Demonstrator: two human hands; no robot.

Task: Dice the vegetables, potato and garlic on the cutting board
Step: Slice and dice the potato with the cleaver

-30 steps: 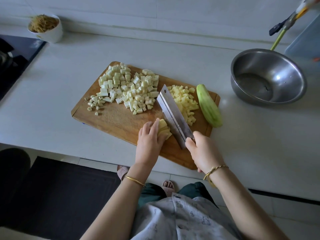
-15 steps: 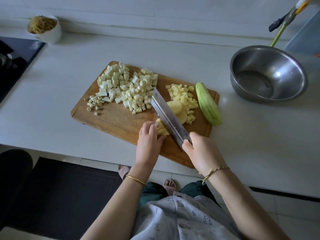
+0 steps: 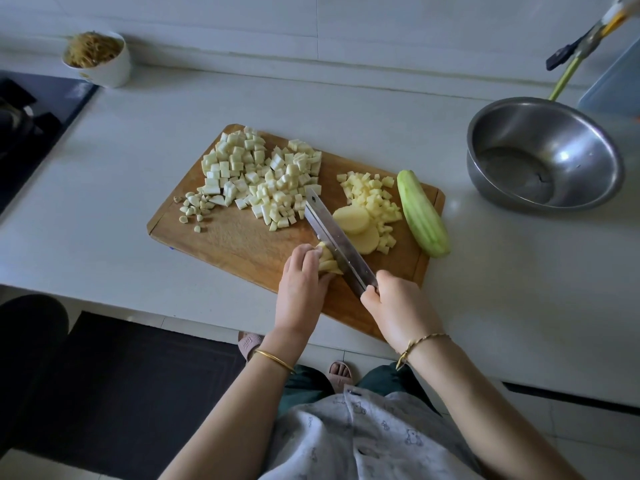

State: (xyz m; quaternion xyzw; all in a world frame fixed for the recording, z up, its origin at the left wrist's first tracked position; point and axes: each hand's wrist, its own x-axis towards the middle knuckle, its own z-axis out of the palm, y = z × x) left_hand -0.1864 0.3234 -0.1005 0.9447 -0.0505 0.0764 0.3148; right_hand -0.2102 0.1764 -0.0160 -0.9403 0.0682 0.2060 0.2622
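Head view, the only one. Step in hand, we judge: dicing the potato piece [image 3: 329, 264] at the near middle of the board [image 3: 239, 240]. To do it well, we'd bring the knife [image 3: 337, 241] straight down. Space the cuts evenly to match the potato dice [image 3: 375, 197] piled on the board's right part. Tuck fingertips back and pin the piece flat so cut strips don't splay. Risk as we read it: the blade sits right against the left fingers, so there's little margin.

Left hand [image 3: 301, 293]: fingers curled over the potato piece, pressing it to the board. Right hand [image 3: 398, 306]: clenched round the knife handle at the board's near edge. The blade runs diagonally toward the board's centre, just beside the piece. We can't tell if the edge is in the potato or only touching it.

Two potato slices [image 3: 356, 223] lie just right of the blade, uncut. White dice [image 3: 263, 171] are heaped on the board's far left, garlic bits [image 3: 194, 206] by its left edge. Green vegetable [image 3: 422, 216] lies whole along the board's right edge. Bowl [image 3: 588, 140] sits well right of the board.
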